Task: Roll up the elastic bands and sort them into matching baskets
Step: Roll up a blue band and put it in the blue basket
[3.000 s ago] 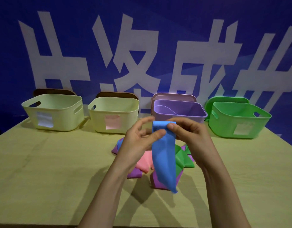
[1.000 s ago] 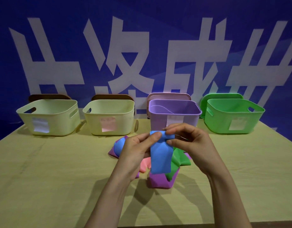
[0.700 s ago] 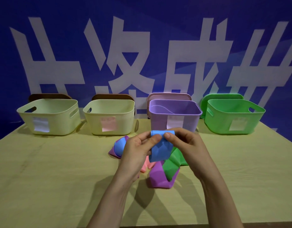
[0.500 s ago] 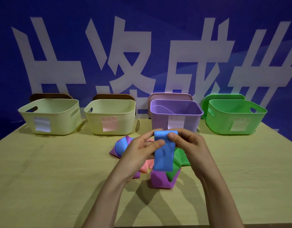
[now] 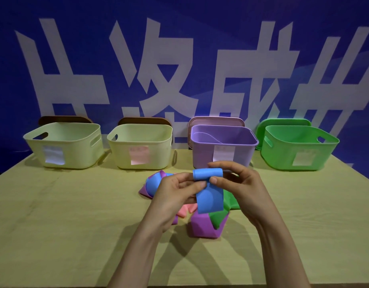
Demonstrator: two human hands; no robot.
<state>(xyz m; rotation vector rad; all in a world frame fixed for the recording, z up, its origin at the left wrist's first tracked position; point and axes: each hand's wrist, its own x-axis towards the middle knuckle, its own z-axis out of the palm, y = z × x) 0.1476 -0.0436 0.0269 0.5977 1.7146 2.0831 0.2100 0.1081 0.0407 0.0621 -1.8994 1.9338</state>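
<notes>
2 hands work over the table (image 5: 54, 215). The left hand (image 5: 175, 196) and right hand (image 5: 248, 190) both pinch 1 blue band (image 5: 209, 196) between thumb and fingertips, in the air above the pile. Its top is wound into a small roll and its tail hangs loose.

4 baskets stand in a row at the far edge: 2 pale yellow, the left yellow basket (image 5: 79, 154) and the second yellow basket (image 5: 121, 154), then 1 purple basket (image 5: 202, 154) and 1 green basket (image 5: 279, 156). Each carries 1 paper label, none of them legible.

Under the hands lie a purple band (image 5: 202, 227), a green band (image 5: 218, 219), a pink band (image 5: 184, 212) and a second blue band (image 5: 152, 183). The hands cover much of this pile, so its full count cannot be told. 4 lids behind the baskets are mostly hidden.
</notes>
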